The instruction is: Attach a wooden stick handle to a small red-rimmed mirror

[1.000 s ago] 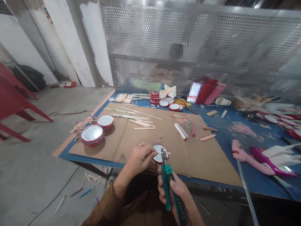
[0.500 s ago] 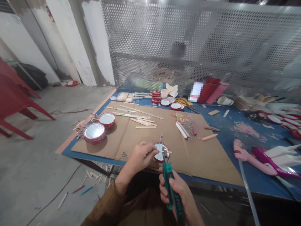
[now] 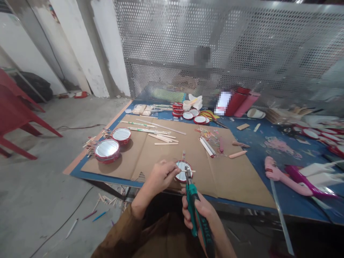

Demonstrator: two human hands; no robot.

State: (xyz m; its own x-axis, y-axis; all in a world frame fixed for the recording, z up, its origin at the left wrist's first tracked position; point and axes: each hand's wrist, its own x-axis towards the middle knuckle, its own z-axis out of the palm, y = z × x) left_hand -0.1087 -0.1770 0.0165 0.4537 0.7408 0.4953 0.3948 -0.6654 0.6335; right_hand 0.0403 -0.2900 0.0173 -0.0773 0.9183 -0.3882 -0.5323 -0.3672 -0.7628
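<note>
My left hand pinches one end of a thin wooden stick and holds it crosswise over a small round item with a red rim and pale face. In my right hand are green-and-black cutting pliers, fingers wrapped around the handles. Their metal jaws meet the stick near its middle, above the round item; whether they have cut into it I cannot tell. A short strip sticks out from the far side of the round item, which lies on brown cardboard.
Two larger red-rimmed round pieces stand at the left. Wooden sticks and wrapped strips lie behind my hands. A pink glue gun with a long glue stick rests at the right. Beyond the perforated metal screen a person is visible.
The view has shifted very slightly. Both hands keep nearly the same pose, with the pliers still at the stick.
</note>
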